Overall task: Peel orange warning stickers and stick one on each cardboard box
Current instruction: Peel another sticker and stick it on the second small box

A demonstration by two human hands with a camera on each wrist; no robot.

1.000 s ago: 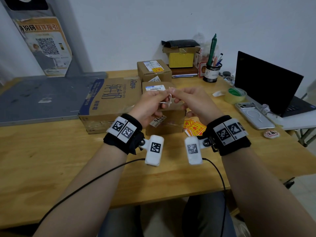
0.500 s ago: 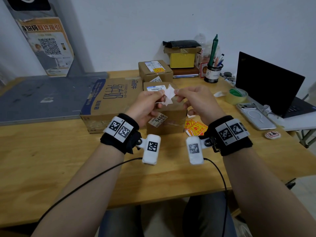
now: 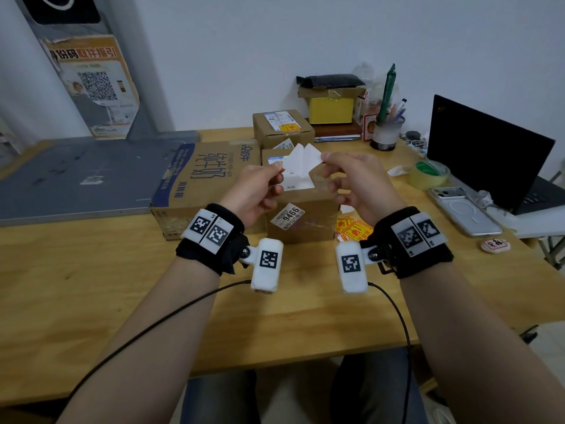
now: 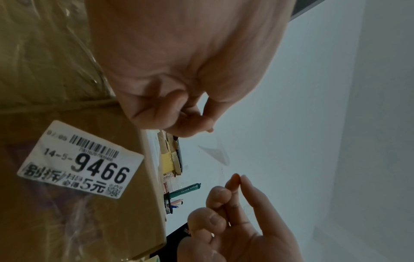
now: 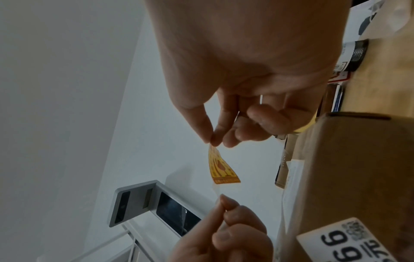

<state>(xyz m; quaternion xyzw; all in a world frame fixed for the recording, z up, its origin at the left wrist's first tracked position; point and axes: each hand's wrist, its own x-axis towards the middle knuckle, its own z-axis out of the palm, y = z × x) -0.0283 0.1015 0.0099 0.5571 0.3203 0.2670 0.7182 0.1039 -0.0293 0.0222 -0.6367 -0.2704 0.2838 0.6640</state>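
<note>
**Sticker half off its backing, held over the middle box**

Both your hands are up above the table [image 3: 91,301], working one sticker. Your right hand [image 3: 360,185] pinches a corner of the orange sticker [image 5: 220,168] between thumb and forefinger, the other fingers loosely curled. Your left hand [image 3: 253,191] pinches the white backing paper [image 3: 301,162] the same way. In the right wrist view the sticker's far end is still joined to the backing near your left fingertips [image 5: 226,202]. From the head view only white undersides show, so I cannot tell exactly how much is still stuck.

Three cardboard boxes stand on the table. The big box [image 3: 211,179] with blue print lies on the left. The middle box [image 3: 305,218], with one white tag reading 9466, sits right under your hands. The far box [image 3: 281,130] behind it already carries one orange sticker [image 3: 289,127] on top.

A loose pile of spare stickers [image 3: 351,229] lies just right of the middle box; the count is hidden by your wrist. Further right there are one roll of tape [image 3: 429,175], one phone [image 3: 464,211] and one laptop [image 3: 489,151].
</note>
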